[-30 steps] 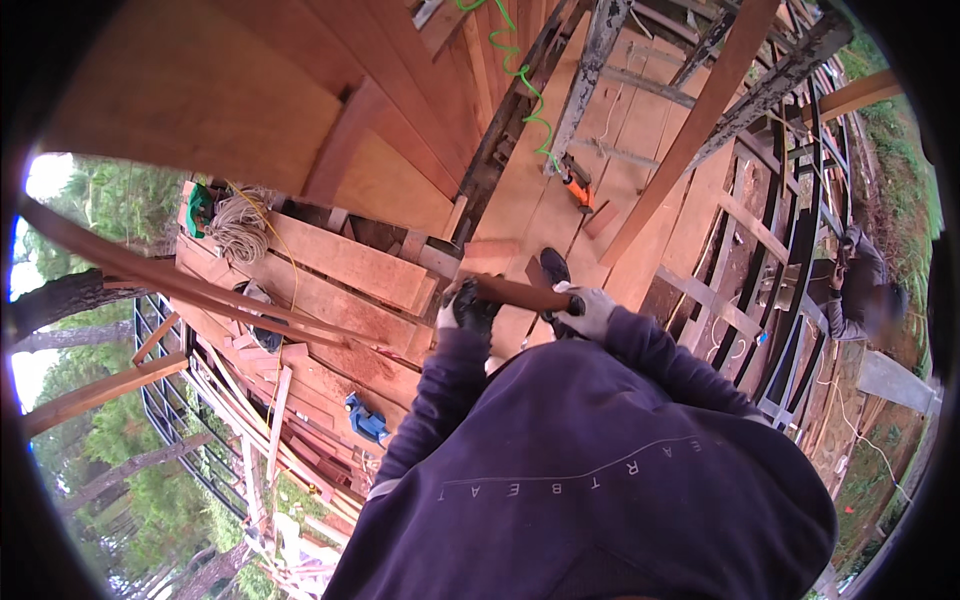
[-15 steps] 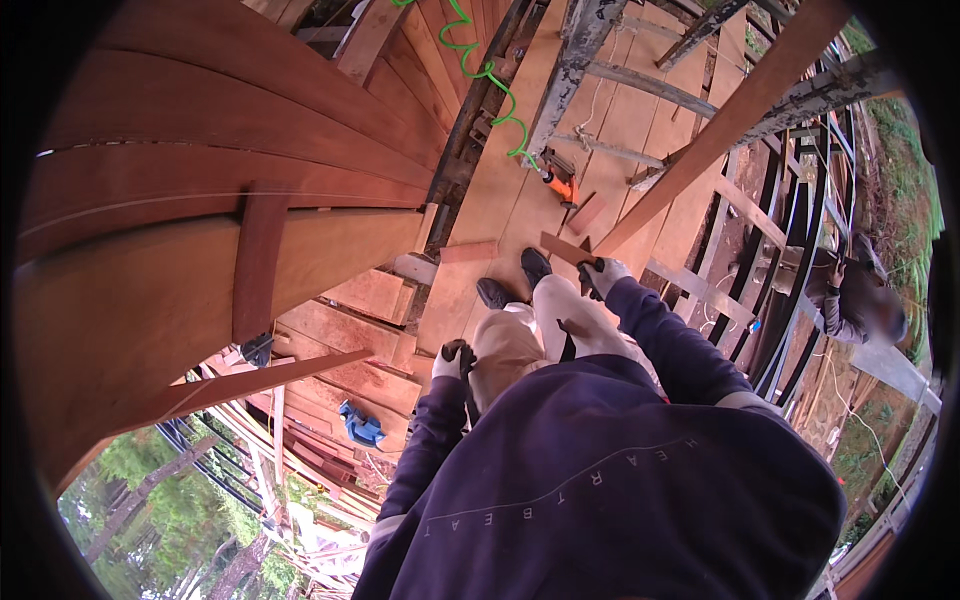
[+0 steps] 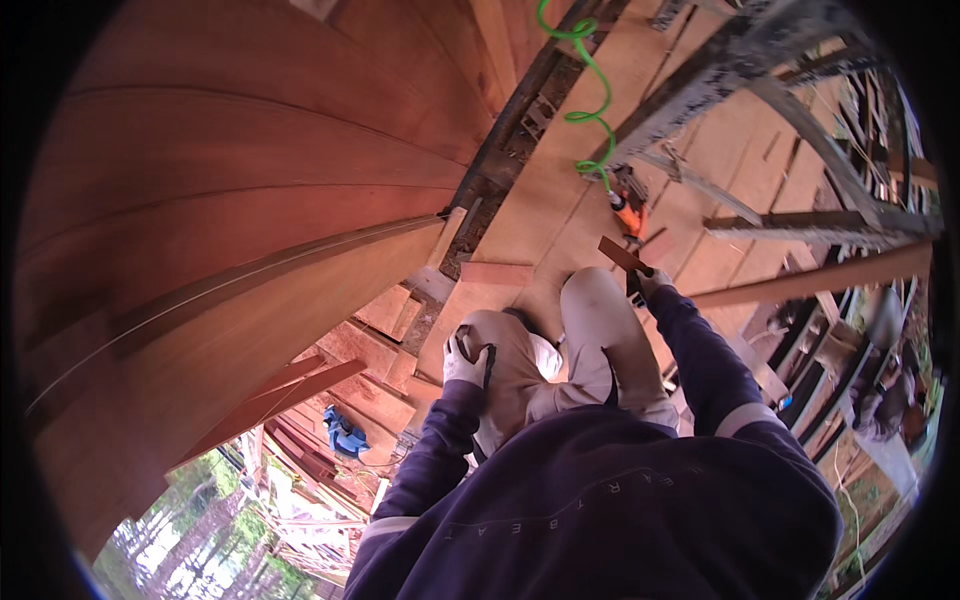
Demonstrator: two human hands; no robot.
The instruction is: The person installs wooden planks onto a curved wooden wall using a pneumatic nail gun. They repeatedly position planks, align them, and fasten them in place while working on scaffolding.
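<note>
In my right hand [image 3: 652,284], closed in a dark-and-pale glove, is a short reddish-brown wood board [image 3: 622,255]. My left hand [image 3: 466,362], gloved alike, rests on my left knee with its fingers apart and nothing in it. Just beyond the board, on the plank floor, lies an orange air tool [image 3: 630,217], joined to a green coiled hose [image 3: 598,120]. Its exact kind is hard to make out. Another short wood piece [image 3: 656,243] lies beside the tool, partly hidden. A flat wood offcut [image 3: 497,273] rests on the planks to the left of the tool.
A large curved wall of wooden planks [image 3: 250,150] rises on my left. Worn metal scaffold posts [image 3: 690,85] stand ahead to the right, and a long board [image 3: 820,275] slants below them. A blue tool [image 3: 344,434] lies at lower left. Another person [image 3: 885,400] is at far right.
I have lowered, with my knees now bent up before me. My left hand has come onto my knee, its fingers spreading. My right hand still holds the board, nearer the orange tool.
</note>
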